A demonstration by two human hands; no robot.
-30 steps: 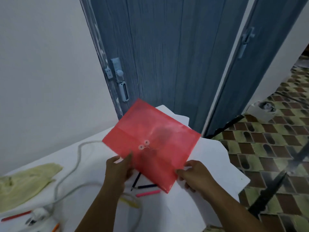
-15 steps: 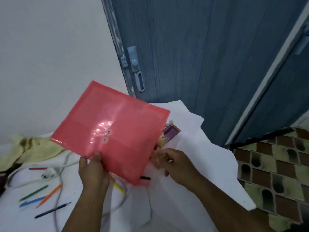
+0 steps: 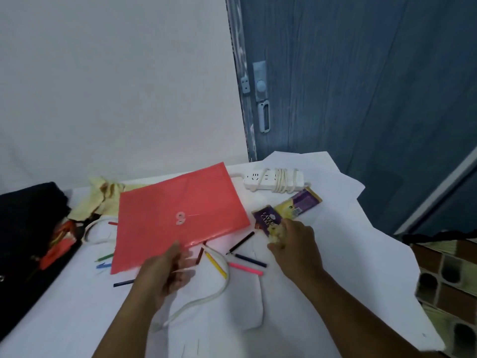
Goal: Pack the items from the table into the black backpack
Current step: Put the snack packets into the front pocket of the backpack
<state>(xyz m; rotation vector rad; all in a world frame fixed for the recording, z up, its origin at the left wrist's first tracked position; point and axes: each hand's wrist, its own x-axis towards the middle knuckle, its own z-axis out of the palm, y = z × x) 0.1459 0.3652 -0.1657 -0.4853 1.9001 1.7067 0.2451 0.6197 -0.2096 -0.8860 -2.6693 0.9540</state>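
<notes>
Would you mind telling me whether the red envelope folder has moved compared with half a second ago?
Yes. The red envelope folder, held by the left hand, has come down and leftward, away from the door handle, toward the black backpack.

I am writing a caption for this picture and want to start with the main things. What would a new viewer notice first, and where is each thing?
The eye falls first on the large red translucent plastic envelope in the middle of the white table, held at its near edge by the left hand. To its right, the right hand grips a purple and yellow snack packet. Thin coloured pencils lie scattered between the hands, and the black backpack sits at the table's left edge.
</notes>
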